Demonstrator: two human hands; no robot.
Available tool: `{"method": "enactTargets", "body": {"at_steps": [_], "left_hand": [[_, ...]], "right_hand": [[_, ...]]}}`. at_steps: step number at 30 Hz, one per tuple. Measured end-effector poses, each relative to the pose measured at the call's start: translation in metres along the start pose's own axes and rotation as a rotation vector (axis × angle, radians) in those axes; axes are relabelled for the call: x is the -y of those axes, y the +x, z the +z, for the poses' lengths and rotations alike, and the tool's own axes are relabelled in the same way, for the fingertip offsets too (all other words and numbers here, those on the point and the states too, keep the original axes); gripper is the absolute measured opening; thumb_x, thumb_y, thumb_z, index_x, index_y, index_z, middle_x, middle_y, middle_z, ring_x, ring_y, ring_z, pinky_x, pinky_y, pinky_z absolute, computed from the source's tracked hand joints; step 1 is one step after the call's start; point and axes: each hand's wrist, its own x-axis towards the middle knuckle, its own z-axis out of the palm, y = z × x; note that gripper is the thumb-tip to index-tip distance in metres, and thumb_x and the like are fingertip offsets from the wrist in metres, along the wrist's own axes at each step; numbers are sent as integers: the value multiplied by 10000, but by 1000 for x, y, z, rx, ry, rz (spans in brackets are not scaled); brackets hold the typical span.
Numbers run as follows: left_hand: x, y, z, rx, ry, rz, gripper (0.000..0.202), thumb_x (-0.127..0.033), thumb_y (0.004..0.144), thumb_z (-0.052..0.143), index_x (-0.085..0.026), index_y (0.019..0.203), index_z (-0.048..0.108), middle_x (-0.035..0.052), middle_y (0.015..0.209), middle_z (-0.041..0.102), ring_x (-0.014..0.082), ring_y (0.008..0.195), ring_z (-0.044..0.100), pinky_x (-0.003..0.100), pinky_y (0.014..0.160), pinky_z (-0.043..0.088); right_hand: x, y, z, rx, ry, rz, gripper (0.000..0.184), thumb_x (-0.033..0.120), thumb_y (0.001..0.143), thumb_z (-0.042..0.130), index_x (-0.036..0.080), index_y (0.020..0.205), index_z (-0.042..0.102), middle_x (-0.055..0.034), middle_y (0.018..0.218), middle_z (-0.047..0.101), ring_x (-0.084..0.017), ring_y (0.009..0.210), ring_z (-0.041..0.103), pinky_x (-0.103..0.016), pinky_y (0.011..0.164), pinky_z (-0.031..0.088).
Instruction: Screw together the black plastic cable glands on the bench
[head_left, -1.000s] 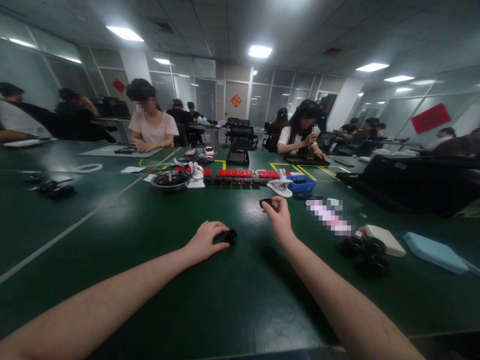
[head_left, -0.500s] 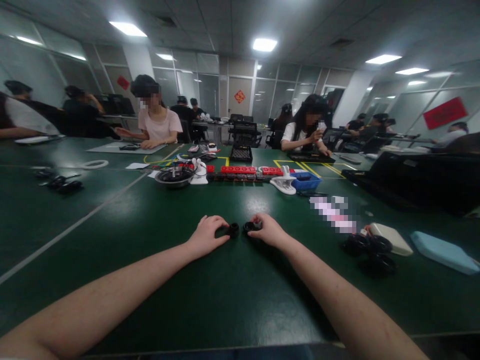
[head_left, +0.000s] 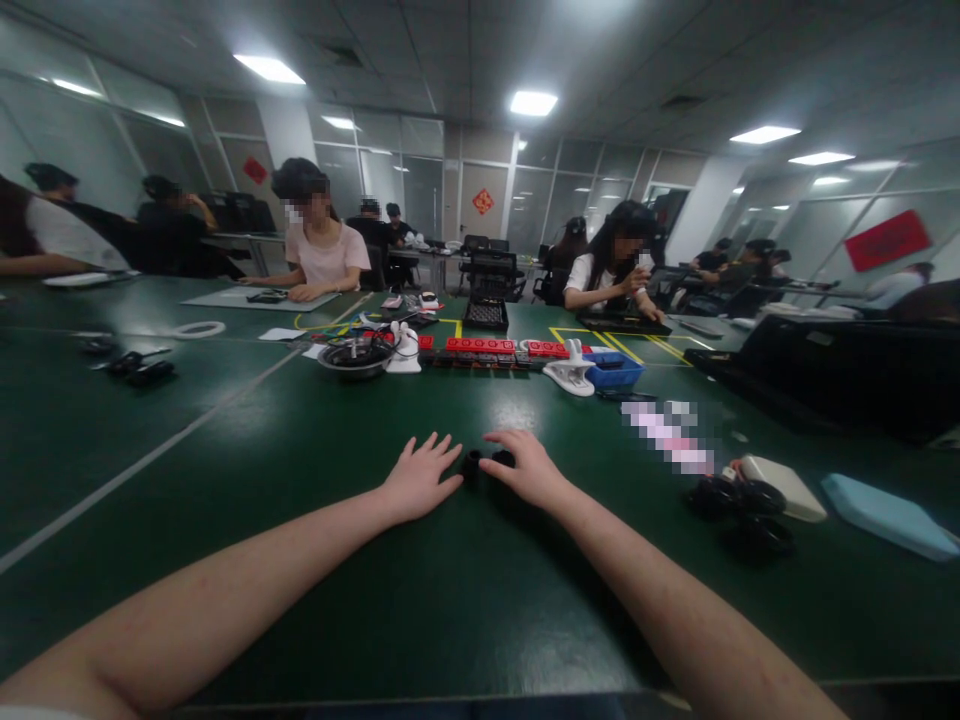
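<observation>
Two small black round parts lie close together on the green table (head_left: 420, 590). My left hand (head_left: 421, 478) is spread with its fingers apart, just left of the left black part (head_left: 472, 466). That part looks like a short ring or cap; its exact kind is too small to tell. My right hand (head_left: 529, 470) is open over the right black part (head_left: 503, 458), thumb and fingers apart around it. The hand partly hides this part, and I cannot tell whether a finger touches it.
Farther back are a round metal tray (head_left: 356, 358), a row of red blocks (head_left: 480, 346), a white clamp (head_left: 571, 372) and a blue bin (head_left: 615, 370). At right lie black round items (head_left: 739, 500), a cream box (head_left: 784, 488) and a light-blue case (head_left: 889, 515). Several people sit beyond.
Both hands have loosened from the black parts, and the fingers have spread. The parts stay on the table between the hands. The camera view has shifted slightly.
</observation>
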Motion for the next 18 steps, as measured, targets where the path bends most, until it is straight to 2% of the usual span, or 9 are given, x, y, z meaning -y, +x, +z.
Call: {"method": "enactTargets", "body": {"at_steps": [3, 6, 12, 15, 18], "left_hand": [[0, -1, 0, 12, 55, 35, 564, -522, 872, 267, -211, 1342, 283, 91, 1408, 238, 309, 1294, 159, 555, 1005, 84], [4, -2, -3, 44, 74, 74, 575, -529, 875, 249, -212, 1354, 249, 89, 1419, 202, 307, 1299, 138, 554, 1004, 71], [19, 0, -9, 199, 68, 148, 558, -505, 890, 237, -243, 1375, 150, 47, 1443, 93, 270, 1316, 70, 540, 1008, 92], [20, 0, -9, 208, 73, 140, 552, -499, 896, 226, -244, 1377, 137, 36, 1446, 63, 262, 1318, 45, 524, 1013, 101], [17, -1, -9, 206, 84, 125, 556, -501, 897, 217, -242, 1380, 119, 31, 1447, 53, 262, 1319, 41, 523, 1018, 87]], "right_hand": [[10, 1, 6, 24, -58, -89, 353, 364, 751, 592, 217, 1070, 565, -46, 1066, 594, -202, 1017, 469, -369, 907, 311], [14, 4, 11, 41, -119, -133, 337, 305, 740, 617, 217, 1063, 578, -44, 985, 628, -197, 974, 492, -396, 941, 267], [22, -1, 8, 71, -206, -188, 293, 304, 737, 627, 216, 1017, 612, -66, 954, 623, -203, 1015, 470, -406, 970, 208], [34, -16, 3, 106, -212, -220, 284, 316, 730, 637, 225, 998, 619, -54, 916, 631, -190, 981, 479, -352, 896, 276], [49, -37, -2, 138, -205, -218, 278, 312, 731, 637, 231, 995, 609, -27, 839, 652, -181, 865, 495, -316, 769, 315]]}}
